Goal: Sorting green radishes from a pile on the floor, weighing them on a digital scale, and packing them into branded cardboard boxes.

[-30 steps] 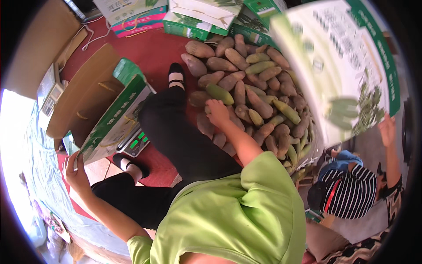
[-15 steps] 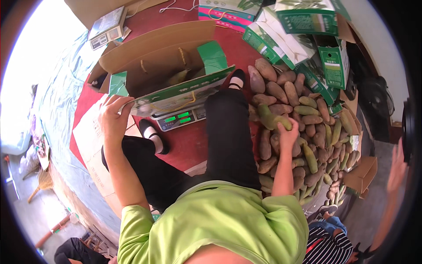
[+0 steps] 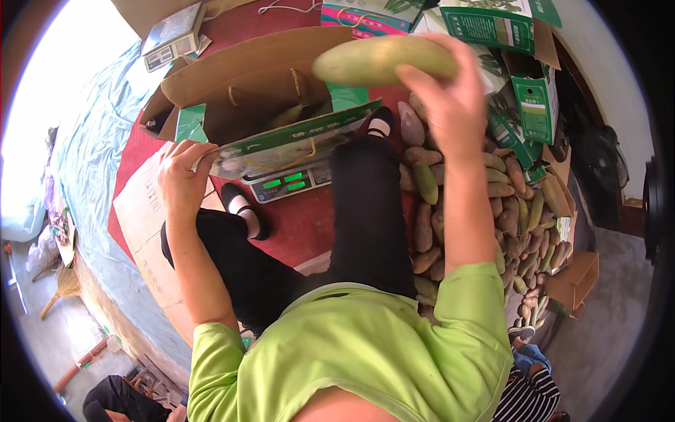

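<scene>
My right hand (image 3: 460, 98) is raised over the right side of the floor, fingers and thumb wrapped round the thick end of a long pale-green radish (image 3: 362, 61). The radish lies almost level, its free end pointing left towards the carton. With my left hand (image 3: 184, 176) I pinch the left end of the near flap of an open green-and-brown carton (image 3: 281, 141). Inside the carton a greenish radish (image 3: 289, 114) shows in part; the rest is in shadow. Beneath the carton stands a scale (image 3: 292, 184) with lit green displays.
A large heap of brownish and green radishes (image 3: 517, 243) covers the floor to my right. Beyond it lie several green-and-white cartons (image 3: 532, 105). A second scale (image 3: 174, 35) sits far left. A fan (image 3: 598, 158) stands at right; another person (image 3: 527, 394) is low right.
My right hand has lifted the green radish from over the heap, up and forward. Another green radish now shows on the heap's left edge. My left hand stays on the carton flap.
</scene>
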### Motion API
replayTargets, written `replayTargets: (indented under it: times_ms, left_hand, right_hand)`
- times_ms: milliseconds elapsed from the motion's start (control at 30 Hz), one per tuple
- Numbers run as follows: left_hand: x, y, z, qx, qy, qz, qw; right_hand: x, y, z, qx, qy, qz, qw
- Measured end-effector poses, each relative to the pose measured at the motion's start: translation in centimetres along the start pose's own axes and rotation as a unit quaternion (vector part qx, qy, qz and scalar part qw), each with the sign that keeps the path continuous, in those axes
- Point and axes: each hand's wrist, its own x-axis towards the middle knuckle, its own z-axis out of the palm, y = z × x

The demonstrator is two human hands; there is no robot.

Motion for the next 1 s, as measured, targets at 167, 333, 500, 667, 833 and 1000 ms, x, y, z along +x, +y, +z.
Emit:
replayTargets:
  times_ms: [167,333,500,667,833,1000]
  left_hand:
    - [0.1,-0.6,0.4,0.003,-0.002,0.015,1.0]
    - [-0.1,-1.4,0.6,-0.039,-0.02,-0.002,0.999]
    - [-0.2,-2.1,1.4,-0.07,-0.035,-0.015,0.997]
    - [-0.8,-3.2,1.1,-0.066,-0.027,-0.018,0.997]
    - [-0.7,-4.1,1.2,-0.063,-0.018,-0.007,0.998]
    - [-0.4,-4.1,1.4,-0.112,0.008,-0.016,0.994]
  right_hand:
    - [1.7,2.9,6.7,-0.267,-0.139,-0.119,0.946]
    - [-0.3,4.3,11.6,-0.406,-0.221,-0.131,0.877]
    - [-2.4,4.9,7.1,-0.25,-0.047,-0.197,0.947]
    - [-8.0,8.6,-3.1,-0.245,0.066,-0.011,0.967]
    - [-21.1,16.4,-15.0,-0.445,0.096,0.212,0.865]
    - [-32.4,17.7,-23.7,-0.591,0.098,0.429,0.676]
